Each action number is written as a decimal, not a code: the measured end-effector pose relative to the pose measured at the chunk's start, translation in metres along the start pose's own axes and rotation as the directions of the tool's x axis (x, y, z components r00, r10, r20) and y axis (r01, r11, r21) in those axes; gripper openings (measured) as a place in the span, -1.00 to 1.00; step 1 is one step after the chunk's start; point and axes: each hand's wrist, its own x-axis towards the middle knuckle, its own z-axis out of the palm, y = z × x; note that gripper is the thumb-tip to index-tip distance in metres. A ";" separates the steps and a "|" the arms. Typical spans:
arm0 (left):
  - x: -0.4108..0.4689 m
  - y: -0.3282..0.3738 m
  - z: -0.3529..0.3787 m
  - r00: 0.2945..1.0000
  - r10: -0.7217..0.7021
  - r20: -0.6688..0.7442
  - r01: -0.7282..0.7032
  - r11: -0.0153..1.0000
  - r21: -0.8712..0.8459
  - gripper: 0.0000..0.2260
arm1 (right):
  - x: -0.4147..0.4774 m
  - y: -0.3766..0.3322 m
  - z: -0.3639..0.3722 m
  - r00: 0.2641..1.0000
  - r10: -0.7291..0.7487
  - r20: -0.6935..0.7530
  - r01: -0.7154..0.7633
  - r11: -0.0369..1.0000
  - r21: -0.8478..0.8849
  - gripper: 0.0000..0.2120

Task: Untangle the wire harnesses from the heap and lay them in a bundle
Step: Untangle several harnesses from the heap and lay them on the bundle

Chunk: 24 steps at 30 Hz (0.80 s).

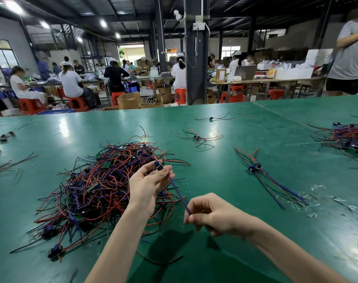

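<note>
Looks early in the job. Pinches, between thumb and fingertips of the left hand (147, 184), the blue connector (158, 166) of one harness, held just above the near right edge of the heap (100, 186). Grips, in the curled fingers of the right hand (210, 213), the far end of that harness's blue-purple wire (178, 190), drawn straight between the two hands. Cannot tell about the harness's other leads, hidden behind the left hand and possibly caught in the tangle. Shows little done: only a small bundle (257, 170) of a few harnesses on the green table (225, 262) to the right, well apart from the heap, connectors together, wires roughly parallel. Leaves by far the greater part: a broad, dense mound of red, black and blue wires with small green boards and blue connectors all through it. Counts also, probably, one loose harness (197, 137) beyond the heap and a farther loose harness (210, 118) behind it, each lying singly, with no bundle. Takes in a larger pile (349, 137) at the far right edge of the table and stray wires (0, 137) at the far left, both of uncertain standing, sorted or not.
</note>
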 end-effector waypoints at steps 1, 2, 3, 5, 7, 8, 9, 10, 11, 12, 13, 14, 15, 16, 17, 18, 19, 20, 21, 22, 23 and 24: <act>0.000 0.000 0.000 1.000 0.001 -0.001 -0.001 1.000 0.001 -0.80 | 0.000 0.000 0.000 1.000 0.001 0.008 -0.001 1.000 -0.001 -0.79; -0.001 -0.001 0.001 1.000 0.000 0.000 0.000 1.000 0.004 -0.80 | -0.001 0.001 0.001 1.000 0.001 0.019 -0.001 1.000 0.008 -0.80; -0.002 -0.001 0.002 1.000 0.001 0.003 -0.001 1.000 0.011 -0.80 | -0.001 0.002 0.001 0.999 -0.004 0.035 0.003 1.000 0.024 -0.83; -0.003 -0.002 0.004 1.000 -0.002 0.015 0.001 1.000 0.018 -0.81 | -0.001 0.005 0.000 0.996 -0.035 0.080 0.029 0.996 0.079 -0.92; -0.005 -0.003 0.005 0.999 -0.008 0.035 0.007 1.000 0.016 -0.81 | -0.001 0.006 -0.005 0.988 -0.065 0.137 0.046 0.990 0.135 -0.96; -0.006 -0.004 0.005 0.999 -0.013 0.047 0.012 1.000 0.015 -0.80 | -0.001 0.006 -0.009 0.982 -0.070 0.175 0.042 0.987 0.157 -0.95; -0.007 -0.004 0.006 0.998 -0.020 0.059 0.020 1.000 0.012 -0.79 | -0.001 0.006 -0.014 0.974 -0.070 0.217 0.033 0.985 0.171 -0.93; -0.008 -0.005 0.007 0.997 -0.033 0.071 0.032 0.999 0.008 -0.77 | -0.001 0.006 -0.018 0.964 -0.068 0.257 0.022 0.983 0.181 -0.91; -0.010 -0.007 0.009 0.995 -0.049 0.086 0.049 0.999 0.002 -0.76 | -0.001 0.006 -0.022 0.957 -0.066 0.284 0.014 0.983 0.184 -0.88; -0.011 -0.009 0.011 0.993 -0.066 0.103 0.067 0.998 -0.001 -0.76 | -0.001 0.005 -0.025 0.956 -0.063 0.286 0.010 0.983 0.185 -0.85; -0.013 -0.011 0.013 0.989 -0.082 0.125 0.082 0.997 0.006 -0.74 | 0.000 0.005 -0.027 0.964 -0.062 0.257 0.013 0.982 0.188 -0.81; -0.016 -0.014 0.015 0.984 -0.095 0.153 0.092 0.995 0.024 -0.72 | 0.002 0.005 -0.028 0.979 -0.061 0.193 0.022 0.980 0.198 -0.77; -0.018 -0.017 0.017 0.977 -0.105 0.185 0.096 0.994 0.057 -0.68 | 0.003 0.004 -0.029 0.993 -0.062 0.101 0.039 0.976 0.216 -0.74; -0.020 -0.020 0.019 0.970 -0.111 0.217 0.091 0.991 0.101 -0.65 | 0.005 0.005 -0.029 0.998 -0.061 -0.001 0.060 0.969 0.240 -0.74; -0.022 -0.022 0.020 0.963 -0.114 0.243 0.078 0.985 0.151 -0.62 | 0.007 0.006 -0.030 0.994 -0.059 -0.091 0.081 0.962 0.262 -0.76; -0.024 -0.025 0.020 0.959 -0.113 0.260 0.062 0.979 0.194 -0.61 | 0.008 0.007 -0.030 0.986 -0.056 -0.158 0.098 0.957 0.272 -0.78; -0.025 -0.027 0.020 0.957 -0.108 0.269 0.048 0.974 0.219 -0.61 | 0.009 0.008 -0.030 0.978 -0.055 -0.204 0.110 0.956 0.271 -0.80; -0.025 -0.029 0.020 0.958 -0.097 0.270 0.034 0.972 0.231 -0.62 | 0.010 0.009 -0.029 0.970 -0.054 -0.236 0.119 0.955 0.273 -0.81; -0.024 -0.031 0.020 0.960 -0.083 0.269 0.016 0.970 0.242 -0.63 | 0.011 0.010 -0.027 0.964 -0.050 -0.262 0.126 0.951 0.282 -0.80; -0.024 -0.033 0.020 0.961 -0.066 0.267 -0.006 0.965 0.261 -0.63 | 0.012 0.011 -0.026 0.958 -0.040 -0.284 0.128 0.946 0.297 -0.79; -0.024 -0.034 0.020 0.962 -0.047 0.268 -0.033 0.957 0.287 -0.62 | 0.013 0.012 -0.025 0.954 -0.030 -0.299 0.127 0.941 0.313 -0.79; -0.024 -0.035 0.020 0.962 -0.028 0.273 -0.059 0.949 0.309 -0.60 | 0.013 0.012 -0.025 0.953 -0.023 -0.303 0.127 0.936 0.329 -0.80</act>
